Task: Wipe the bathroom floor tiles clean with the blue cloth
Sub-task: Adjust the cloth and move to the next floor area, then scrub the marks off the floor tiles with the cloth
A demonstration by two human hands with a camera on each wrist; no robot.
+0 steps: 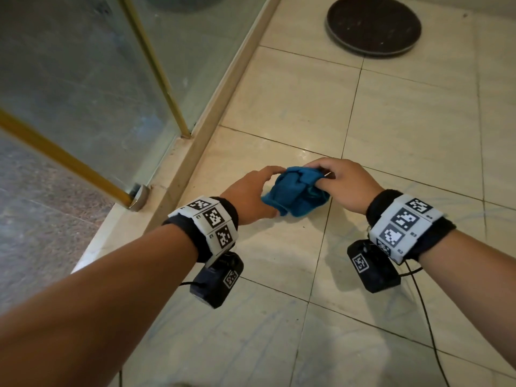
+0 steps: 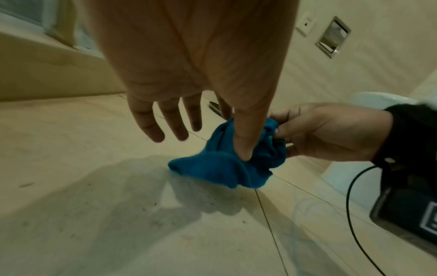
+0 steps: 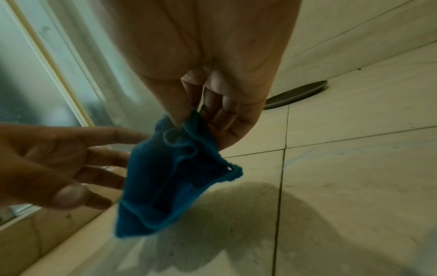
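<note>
The blue cloth (image 1: pixel 296 194) hangs bunched a little above the beige floor tiles (image 1: pixel 405 121), between both hands. My right hand (image 1: pixel 343 185) pinches its upper edge between thumb and fingers, as the right wrist view shows at the cloth (image 3: pixel 165 177) under the hand (image 3: pixel 212 74). My left hand (image 1: pixel 251 194) reaches in from the left with straight, spread fingers (image 3: pixel 106 134); its index fingertip touches the cloth. In the left wrist view the thumb (image 2: pixel 243 145) lies against the cloth (image 2: pixel 224 170), with the right hand (image 2: pixel 331 134) behind it.
A glass shower door (image 1: pixel 83 79) with a gold frame and a raised marble threshold (image 1: pixel 212 107) run along the left. A dark round plate (image 1: pixel 374 26) lies on the floor ahead. A black cable (image 1: pixel 427 317) trails at the right. A white toilet base (image 2: pixel 343 177) stands nearby.
</note>
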